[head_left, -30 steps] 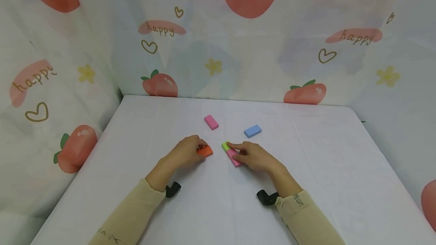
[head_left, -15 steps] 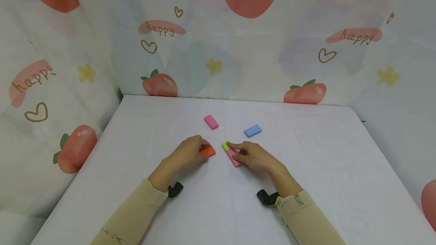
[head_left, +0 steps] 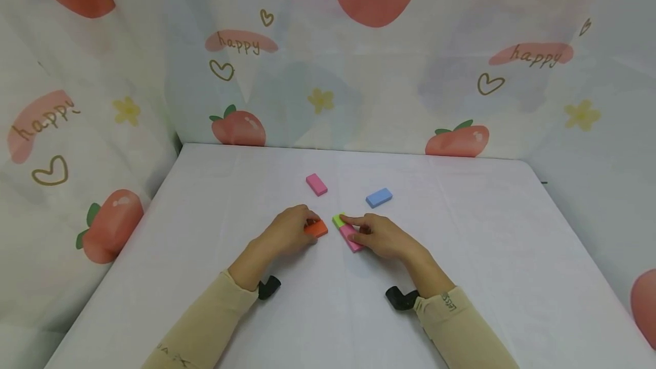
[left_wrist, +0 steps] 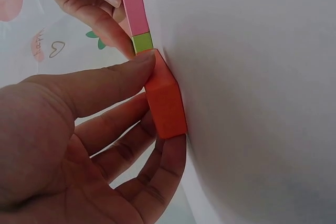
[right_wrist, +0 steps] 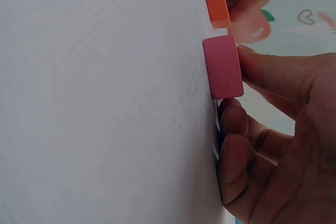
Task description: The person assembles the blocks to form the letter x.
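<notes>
In the head view my left hand (head_left: 289,230) pinches an orange block (head_left: 318,228) between thumb and fingers, low over the table. The left wrist view shows the thumb on the block's upper side (left_wrist: 161,80) and fingertips along its other side. Just to the right, a pink block (head_left: 352,241) and a lime-green block (head_left: 338,220) stand end to end in one slanting row. My right hand (head_left: 381,236) holds this row, its index finger at the green part and the thumb against the pink one. A narrow strip of table separates the orange block from the row.
Farther back lie a second pink block (head_left: 316,184) and a light blue block (head_left: 379,197), apart from each other. A white cloth covers the table (head_left: 487,244). Printed curtains (head_left: 389,90) rise behind it and at both sides.
My left hand has moved a little to the right with the orange block, narrowing the space to the pink and green row. The right hand has stayed in place.
</notes>
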`<act>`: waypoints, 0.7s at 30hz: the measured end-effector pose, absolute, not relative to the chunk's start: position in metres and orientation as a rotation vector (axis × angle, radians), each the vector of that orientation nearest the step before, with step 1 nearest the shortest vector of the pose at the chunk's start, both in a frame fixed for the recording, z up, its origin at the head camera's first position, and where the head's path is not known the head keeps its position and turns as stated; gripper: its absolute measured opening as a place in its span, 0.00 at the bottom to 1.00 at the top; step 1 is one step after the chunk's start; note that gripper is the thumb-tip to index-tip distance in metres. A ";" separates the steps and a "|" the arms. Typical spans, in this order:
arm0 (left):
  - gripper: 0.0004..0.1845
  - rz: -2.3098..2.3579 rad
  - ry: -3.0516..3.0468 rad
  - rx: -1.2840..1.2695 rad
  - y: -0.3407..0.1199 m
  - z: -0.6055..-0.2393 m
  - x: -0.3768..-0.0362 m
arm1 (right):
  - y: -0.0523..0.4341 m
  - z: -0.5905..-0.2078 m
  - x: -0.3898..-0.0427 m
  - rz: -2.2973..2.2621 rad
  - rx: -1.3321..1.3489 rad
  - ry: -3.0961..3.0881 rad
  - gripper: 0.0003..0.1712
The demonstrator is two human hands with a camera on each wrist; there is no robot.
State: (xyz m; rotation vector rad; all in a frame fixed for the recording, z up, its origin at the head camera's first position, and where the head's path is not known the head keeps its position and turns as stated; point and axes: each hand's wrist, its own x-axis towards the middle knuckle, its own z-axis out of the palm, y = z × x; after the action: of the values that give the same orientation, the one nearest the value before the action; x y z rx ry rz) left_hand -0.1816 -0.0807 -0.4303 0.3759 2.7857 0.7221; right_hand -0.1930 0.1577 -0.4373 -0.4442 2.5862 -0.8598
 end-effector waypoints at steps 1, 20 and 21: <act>0.24 0.720 2.787 0.383 -0.080 -0.430 -0.182 | 0.158 -0.437 -0.193 -0.859 -0.448 2.587 0.27; 0.23 0.725 2.765 0.368 -0.070 -0.430 -0.188 | 0.159 -0.439 -0.193 -0.870 -0.424 2.575 0.27; 0.23 0.730 2.761 0.367 -0.069 -0.430 -0.189 | 0.160 -0.439 -0.193 -0.875 -0.421 2.570 0.27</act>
State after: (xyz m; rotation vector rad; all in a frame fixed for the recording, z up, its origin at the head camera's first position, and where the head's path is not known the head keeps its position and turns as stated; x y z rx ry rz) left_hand -0.1885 -0.0686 -0.4303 0.3668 2.7607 0.7303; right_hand -0.1934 0.1597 -0.4386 -0.4205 2.5705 -0.8746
